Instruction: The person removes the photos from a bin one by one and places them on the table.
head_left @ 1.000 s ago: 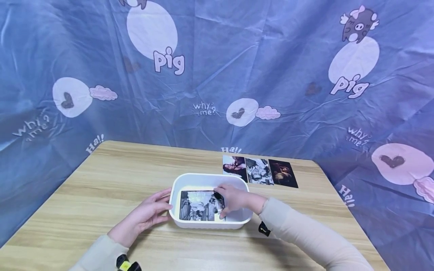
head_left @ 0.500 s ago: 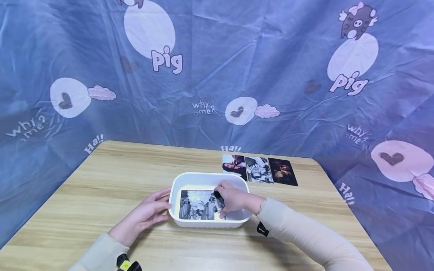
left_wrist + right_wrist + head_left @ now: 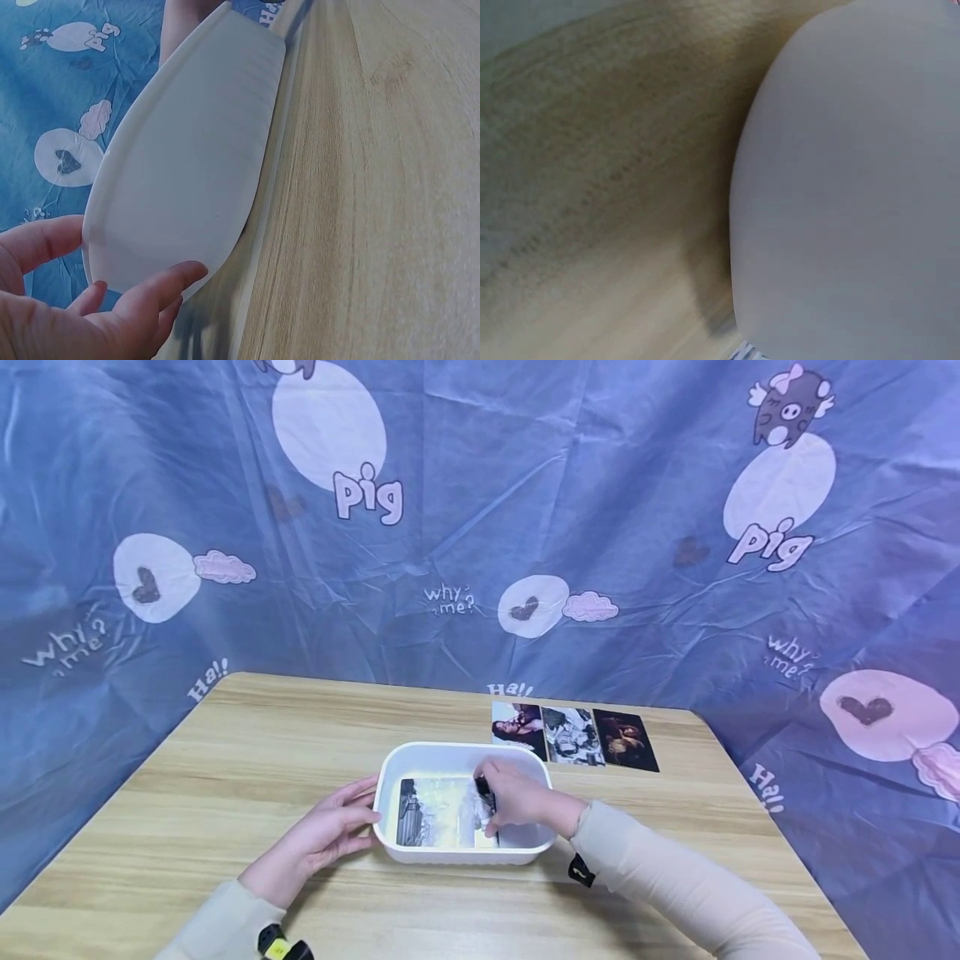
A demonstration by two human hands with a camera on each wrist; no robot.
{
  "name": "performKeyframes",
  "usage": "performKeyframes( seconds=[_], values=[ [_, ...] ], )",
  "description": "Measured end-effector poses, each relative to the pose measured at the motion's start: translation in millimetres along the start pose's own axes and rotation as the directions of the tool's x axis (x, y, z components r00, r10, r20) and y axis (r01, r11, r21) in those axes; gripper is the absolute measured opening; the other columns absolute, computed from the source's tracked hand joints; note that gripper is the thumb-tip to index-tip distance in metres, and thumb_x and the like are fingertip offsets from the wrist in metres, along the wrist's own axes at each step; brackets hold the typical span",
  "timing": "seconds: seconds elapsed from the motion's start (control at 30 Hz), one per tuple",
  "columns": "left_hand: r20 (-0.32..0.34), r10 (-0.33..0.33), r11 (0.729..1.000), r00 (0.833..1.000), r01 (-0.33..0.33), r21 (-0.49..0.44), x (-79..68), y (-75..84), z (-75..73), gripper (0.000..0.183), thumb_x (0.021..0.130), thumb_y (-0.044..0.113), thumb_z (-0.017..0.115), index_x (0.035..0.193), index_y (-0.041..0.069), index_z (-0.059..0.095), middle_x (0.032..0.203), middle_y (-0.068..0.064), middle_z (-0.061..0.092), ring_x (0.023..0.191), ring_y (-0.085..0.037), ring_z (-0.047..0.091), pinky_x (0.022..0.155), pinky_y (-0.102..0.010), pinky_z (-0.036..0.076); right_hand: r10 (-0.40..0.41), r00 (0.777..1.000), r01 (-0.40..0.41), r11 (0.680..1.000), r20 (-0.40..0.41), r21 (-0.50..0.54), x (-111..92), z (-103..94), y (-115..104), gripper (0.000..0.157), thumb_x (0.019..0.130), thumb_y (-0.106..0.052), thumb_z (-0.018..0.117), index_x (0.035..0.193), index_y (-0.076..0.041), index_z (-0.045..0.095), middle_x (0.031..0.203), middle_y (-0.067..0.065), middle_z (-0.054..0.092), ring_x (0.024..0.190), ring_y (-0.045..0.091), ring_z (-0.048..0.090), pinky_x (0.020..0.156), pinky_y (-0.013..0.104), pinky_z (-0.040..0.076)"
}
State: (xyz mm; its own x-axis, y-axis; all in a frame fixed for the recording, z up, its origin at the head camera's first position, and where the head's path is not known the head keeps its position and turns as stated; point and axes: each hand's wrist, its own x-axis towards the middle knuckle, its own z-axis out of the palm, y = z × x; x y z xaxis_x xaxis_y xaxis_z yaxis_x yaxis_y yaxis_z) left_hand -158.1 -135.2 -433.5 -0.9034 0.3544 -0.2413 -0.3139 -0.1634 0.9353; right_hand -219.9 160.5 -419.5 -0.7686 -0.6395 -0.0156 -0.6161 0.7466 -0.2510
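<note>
Pinching the photo (image 3: 431,816) at its three-o'clock end, probably: right grip (image 3: 516,795), view part-blocked. Left grip (image 3: 330,833) spread against tub (image 3: 461,857), nine o'clock. Photo judged light, bendy, slick; hold edges.

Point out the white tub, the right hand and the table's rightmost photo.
White tub (image 3: 180,161): left wrist view, on its outer wall.
Right hand (image 3: 517,797): head view, on the back of the hand.
Rightmost photo (image 3: 626,741): head view, on its printed face.

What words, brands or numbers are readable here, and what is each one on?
"pig": twice on the curtain
"why me?": three times on the curtain
"Ha!!": three times on the curtain
Marks on the wrist straps: too small to read
Box, photos: no readable text
</note>
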Motion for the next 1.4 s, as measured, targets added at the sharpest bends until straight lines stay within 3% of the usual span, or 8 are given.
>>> performKeyframes(
  seconds=[0.2,0.4,0.57,0.77,0.9,1.07,1.27,1.4],
  values=[
    [-0.003,-0.002,1.0,1.0,0.002,0.004,0.4,0.4,-0.6,0.081,0.087,0.0,0.057,0.152,-0.002,0.01,0.156,-0.03,0.011,0.132,-0.037,0.045,0.098,-0.046,0.052,0.005,0.999,-0.006,1.0,-0.037,-0.029,2,-1.3,1,0.08,0.056,-0.026,0.092,0.119,0.001,0.052,0.117,0.015,0.057,0.108,0.029,0.056,0.102,0.041,0.048],
    [0.004,0.003,1.0,1.0,-0.003,0.009,-0.1,-0.6,0.1,0.08,0.087,-0.001,0.055,0.152,-0.003,0.01,0.156,-0.03,0.011,0.133,-0.037,0.045,0.098,-0.047,0.052,0.013,0.991,-0.013,1.0,-0.13,-0.001,6,-6.0,5,0.055,0.057,-0.018,0.091,0.1,-0.005,0.059,0.097,0.006,0.062,0.092,0.022,0.059,0.088,0.036,0.053],
    [0.006,0.003,1.0,1.0,-0.003,0.015,-0.6,-1.1,0.1,0.08,0.087,-0.001,0.056,0.152,-0.003,0.01,0.156,-0.031,0.011,0.132,-0.037,0.046,0.098,-0.047,0.052,0.065,0.989,-0.052,0.994,-0.134,0.096,9,-11.8,8,0.039,0.062,-0.013,0.087,0.092,-0.009,0.062,0.084,-0.001,0.064,0.078,0.013,0.059,0.077,0.03,0.055],
    [0.001,0.0,1.0,1.0,0.0,0.009,0.3,-1.0,-1.3,0.081,0.086,0.0,0.058,0.152,-0.003,0.011,0.156,-0.03,0.011,0.126,-0.031,0.054,0.095,-0.044,0.054,0.13,0.988,-0.107,0.966,-0.083,0.235,10,-17.9,9,0.027,0.067,-0.008,0.083,0.088,-0.008,0.065,0.081,-0.001,0.067,0.076,0.009,0.059,0.073,0.02,0.055],
    [0.004,0.004,1.0,1.0,-0.004,0.013,-0.1,0.1,-2.6,0.082,0.086,0.002,0.059,0.152,-0.002,0.011,0.156,-0.03,0.011,0.123,-0.028,0.057,0.094,-0.041,0.055,0.171,0.984,-0.147,0.936,-0.048,0.321,9,-22.2,9,0.02,0.069,-0.004,0.081,0.084,-0.007,0.067,0.077,0.0,0.068,0.071,0.007,0.059,0.064,0.016,0.054],
    [0.011,0.006,1.0,1.0,-0.006,0.02,-0.2,0.4,-3.3,0.082,0.086,0.002,0.059,0.152,-0.002,0.011,0.156,-0.03,0.01,0.12,-0.026,0.059,0.093,-0.04,0.056,0.21,0.978,-0.191,0.897,-0.004,0.399,8,-28.1,8,0.015,0.072,0.0,0.078,0.083,-0.004,0.068,0.074,0.002,0.068,0.063,0.008,0.059,0.056,0.02,0.055],
    [0.01,0.004,1.0,1.0,-0.004,0.024,0.6,0.7,-3.7,0.083,0.086,0.003,0.059,0.152,-0.002,0.011,0.156,-0.03,0.01,0.12,-0.024,0.059,0.092,-0.038,0.057,0.239,0.969,-0.234,0.821,0.058,0.521,6,-35.1,14,0.015,0.074,0.0,0.078,0.085,-0.001,0.069,0.072,0.002,0.067,0.058,0.009,0.059,0.058,0.03,0.059],
    [0.003,0.002,1.0,1.0,-0.002,0.018,-0.1,0.8,-2.5,0.082,0.086,0.002,0.059,0.152,-0.002,0.011,0.156,-0.03,0.011,0.121,-0.023,0.057,0.092,-0.039,0.057,0.25,0.966,-0.238,0.76,0.066,0.604,0,-42.1,23,0.017,0.075,0.0,0.077,0.089,0.002,0.067,0.073,0.003,0.065,0.059,0.01,0.059,0.058,0.03,0.06]
  ],
)
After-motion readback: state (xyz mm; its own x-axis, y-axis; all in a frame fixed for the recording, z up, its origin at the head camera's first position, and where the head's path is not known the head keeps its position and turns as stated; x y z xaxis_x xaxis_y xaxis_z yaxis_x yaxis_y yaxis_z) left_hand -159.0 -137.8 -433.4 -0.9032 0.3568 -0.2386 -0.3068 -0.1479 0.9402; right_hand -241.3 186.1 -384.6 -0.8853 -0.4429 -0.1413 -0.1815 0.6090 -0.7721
